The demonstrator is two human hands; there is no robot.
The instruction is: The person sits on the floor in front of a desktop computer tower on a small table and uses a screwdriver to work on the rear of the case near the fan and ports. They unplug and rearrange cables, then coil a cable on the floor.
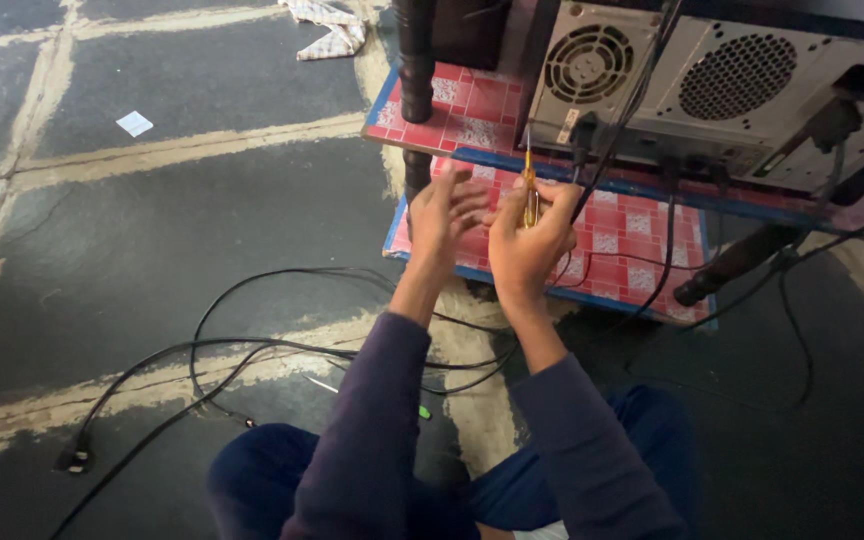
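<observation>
My right hand grips a yellow-handled screwdriver that points up toward the back panel of a beige computer case. My left hand is raised just to the left of it, fingers spread, holding nothing that I can see. Both hands hover in front of the lower shelf of a small table covered in red patterned sheet. The computer case lies on the upper shelf, with black cables hanging from its rear.
Black cables and a plug trail over the dark floor to the left. Dark turned table legs stand at the shelf corners. A crumpled cloth and a scrap of paper lie farther off. My knees in blue trousers are below.
</observation>
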